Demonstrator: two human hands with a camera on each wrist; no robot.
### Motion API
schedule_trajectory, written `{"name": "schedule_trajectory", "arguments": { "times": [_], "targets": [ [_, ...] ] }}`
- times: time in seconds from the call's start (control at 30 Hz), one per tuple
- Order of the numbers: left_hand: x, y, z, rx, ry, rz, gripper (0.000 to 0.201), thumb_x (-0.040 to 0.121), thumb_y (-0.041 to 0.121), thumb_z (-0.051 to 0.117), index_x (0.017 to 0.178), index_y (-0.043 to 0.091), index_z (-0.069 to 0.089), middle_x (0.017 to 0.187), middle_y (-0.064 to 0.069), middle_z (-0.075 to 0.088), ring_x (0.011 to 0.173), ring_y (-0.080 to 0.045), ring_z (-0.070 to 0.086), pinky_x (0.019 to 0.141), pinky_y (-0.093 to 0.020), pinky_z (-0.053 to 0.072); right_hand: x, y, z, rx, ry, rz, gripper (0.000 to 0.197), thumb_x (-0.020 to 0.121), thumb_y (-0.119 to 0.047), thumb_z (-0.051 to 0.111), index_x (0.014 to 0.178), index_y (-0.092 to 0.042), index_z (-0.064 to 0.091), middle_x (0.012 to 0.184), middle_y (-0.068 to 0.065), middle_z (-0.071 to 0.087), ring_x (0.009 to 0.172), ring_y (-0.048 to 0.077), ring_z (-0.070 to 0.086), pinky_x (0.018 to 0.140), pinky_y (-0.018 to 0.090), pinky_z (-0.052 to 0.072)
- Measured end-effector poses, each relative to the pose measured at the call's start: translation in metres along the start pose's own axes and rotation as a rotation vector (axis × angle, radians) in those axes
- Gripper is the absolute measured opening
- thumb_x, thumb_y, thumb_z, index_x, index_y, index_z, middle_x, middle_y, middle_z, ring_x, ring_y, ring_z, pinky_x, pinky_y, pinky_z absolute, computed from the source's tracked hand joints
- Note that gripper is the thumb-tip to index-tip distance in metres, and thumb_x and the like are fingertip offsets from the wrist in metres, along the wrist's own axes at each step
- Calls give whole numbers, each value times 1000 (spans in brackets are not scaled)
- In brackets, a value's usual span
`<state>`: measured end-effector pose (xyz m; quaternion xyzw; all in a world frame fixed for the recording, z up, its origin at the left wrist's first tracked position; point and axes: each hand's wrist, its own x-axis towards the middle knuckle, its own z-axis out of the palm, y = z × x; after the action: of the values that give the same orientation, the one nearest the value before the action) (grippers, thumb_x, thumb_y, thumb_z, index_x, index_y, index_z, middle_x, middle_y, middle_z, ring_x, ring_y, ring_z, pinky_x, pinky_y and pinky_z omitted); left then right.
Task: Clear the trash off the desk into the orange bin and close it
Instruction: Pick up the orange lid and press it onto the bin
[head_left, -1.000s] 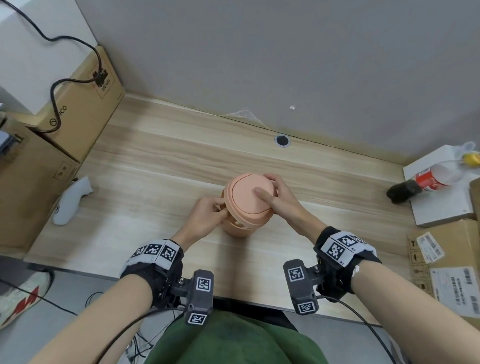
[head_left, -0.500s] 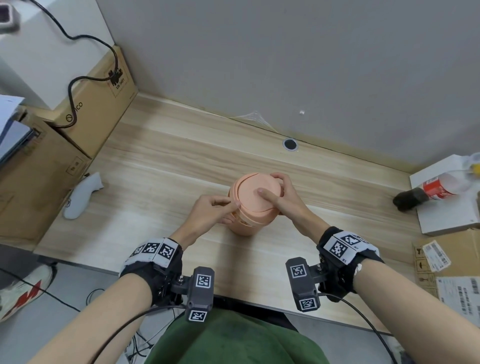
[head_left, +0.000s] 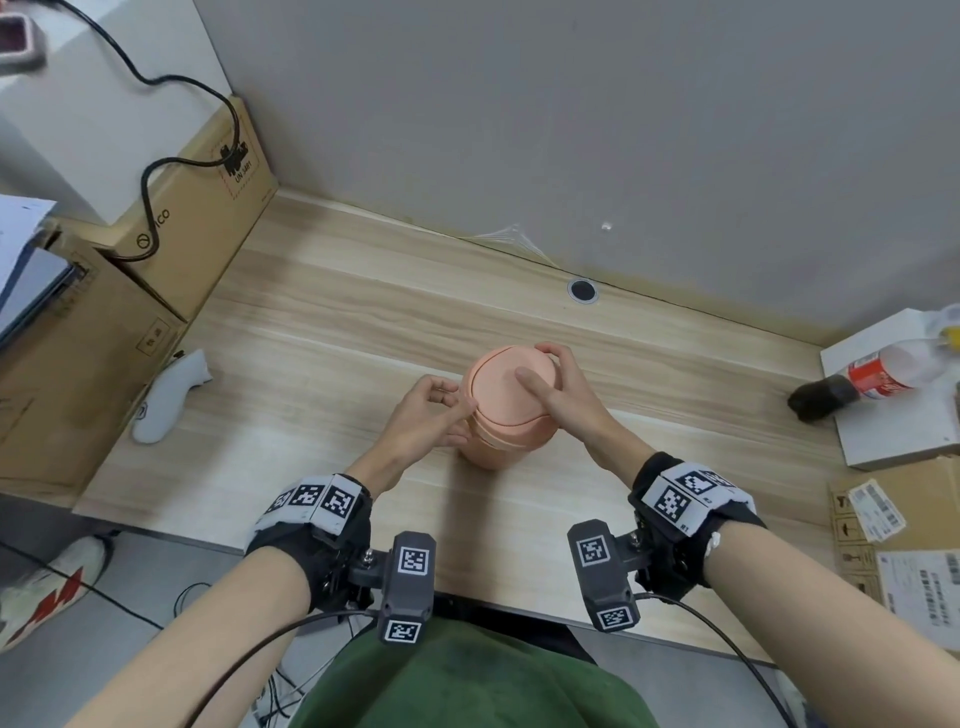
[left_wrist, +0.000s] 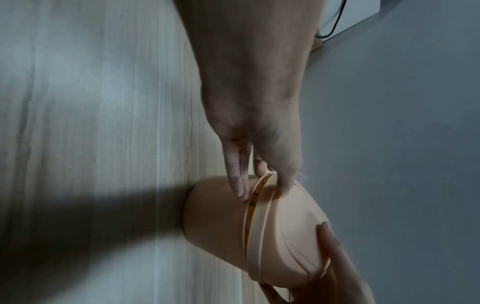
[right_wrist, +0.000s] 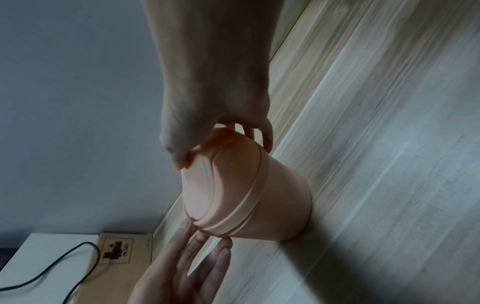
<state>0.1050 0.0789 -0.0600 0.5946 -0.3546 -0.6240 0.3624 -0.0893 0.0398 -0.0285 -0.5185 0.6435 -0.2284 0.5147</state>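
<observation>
The orange bin (head_left: 493, 447) stands upright in the middle of the wooden desk (head_left: 311, 332). Its domed lid (head_left: 498, 384) sits on top. In the left wrist view a thin gap shows between the lid (left_wrist: 291, 226) and the bin body (left_wrist: 218, 216), with something yellow (left_wrist: 255, 195) inside. My right hand (head_left: 540, 369) grips the lid, thumb on top and fingers curled over the far rim. My left hand (head_left: 457, 410) touches the bin's left side with straight fingers (left_wrist: 239, 181) at the seam. The right wrist view shows the lid (right_wrist: 221, 181) and the thumb (right_wrist: 179, 158).
A cola bottle (head_left: 872, 379) lies on a white box (head_left: 904, 431) at the right, above a labelled cardboard box (head_left: 924, 504). A white controller (head_left: 166, 395) lies at the left beside stacked cardboard boxes (head_left: 78, 353). A cable hole (head_left: 582, 290) is near the wall.
The lid has come down from a steep tilt to nearly level on the bin. My left fingers have shifted up to the lid's rim.
</observation>
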Motion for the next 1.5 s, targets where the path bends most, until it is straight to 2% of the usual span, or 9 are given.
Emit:
{"name": "schedule_trajectory", "arguments": {
  "times": [0.23,0.57,0.83,0.93,1.03,1.17,1.27,1.37,1.5],
  "targets": [
    [3,2,-2,-40,-20,-35,35,88,9,71,120,10,56,99,-9,57,77,-28,69,72,-32,62,3,-8,3,-177,-24,3,52,89,-46,56,133,-34,32,124,-1,36,132,21,29,110,44,32],
    [8,4,-7,-8,-88,-77,50,89,5,68,135,16,52,93,-10,55,79,-25,68,79,-37,61,3,-9,0,-322,-156,31,66,87,-56,51,141,-46,15,144,9,20,136,33,24,114,52,25],
    [9,17,-12,173,-211,-115,62,92,13,65,144,37,43,94,-7,64,93,-28,73,86,-44,59,5,-9,-3,-358,-189,-26,72,90,-48,54,146,-32,12,144,14,21,140,29,15,116,50,21],
    [10,25,-7,247,-227,-121,57,91,14,66,139,33,41,95,-3,63,90,-24,71,84,-43,59,6,-14,-11,-374,-223,-38,80,89,-45,57,146,-20,6,147,14,20,142,27,14,117,47,19],
    [21,29,2,455,-232,-60,62,84,18,75,135,24,39,113,-4,53,97,-18,59,81,-33,54,9,-17,-22,-418,-192,-65,81,88,-40,62,144,-10,11,148,11,18,143,25,14,118,40,18],
    [38,27,16,682,-273,173,102,67,21,88,148,20,26,142,-5,28,135,-17,31,113,-30,30,3,-6,-41,-338,-19,-64,81,79,-39,72,137,-13,23,137,7,25,136,21,26,111,29,25],
    [49,28,29,782,-383,369,125,56,33,89,154,31,12,155,-3,15,146,-12,9,121,-32,15,-7,8,-55,-235,-11,-38,83,73,-34,79,132,-22,24,130,5,30,127,22,38,108,38,37],
    [56,27,46,818,-430,442,122,54,37,84,151,48,10,161,-1,9,150,-13,4,121,-38,17,-15,23,-64,-228,-57,-18,70,76,-22,78,129,-21,31,129,11,44,110,24,54,92,32,48],
    [64,27,61,823,-387,470,117,55,36,87,148,51,17,160,6,13,149,-11,13,117,-39,27,-19,29,-74,-157,-1,-3,58,83,-13,70,130,-18,37,125,9,51,87,19,59,67,16,47]
  ]
}}
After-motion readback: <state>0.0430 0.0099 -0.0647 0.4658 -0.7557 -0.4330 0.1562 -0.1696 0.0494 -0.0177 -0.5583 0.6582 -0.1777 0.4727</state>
